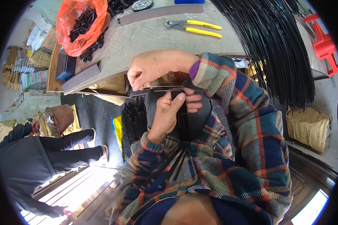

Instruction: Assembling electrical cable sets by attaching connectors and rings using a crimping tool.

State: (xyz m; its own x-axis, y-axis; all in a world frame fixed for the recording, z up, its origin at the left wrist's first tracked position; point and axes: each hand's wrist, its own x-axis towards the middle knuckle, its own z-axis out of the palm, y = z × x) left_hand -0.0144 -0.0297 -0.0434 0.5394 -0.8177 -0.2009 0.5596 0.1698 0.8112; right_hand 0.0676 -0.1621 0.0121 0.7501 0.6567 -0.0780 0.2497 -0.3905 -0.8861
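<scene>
My left hand [167, 112] is closed around a small bundle of thin black rods [183, 122], its thumb pressed on their upper ends. The rods run down over my lap, where their lower parts fan out. Across the bundle's top lies a thin metal wire [161, 87], with a second thin line just below it. My right hand [150, 69] reaches in from the right, palm down, and pinches the wire's left part between thumb and fingers. On the table beyond, cutting pliers [202, 32] with yellow handles lie apart from both hands.
A large sheaf of black rods [266, 45] hangs over the table's right edge. An orange plastic bag [68, 42] holds small black parts at far left. More black rods [134, 125] stand beside my left arm. A person [30, 150] with a bucket [60, 118] is at left; a red stool [324, 47] stands right.
</scene>
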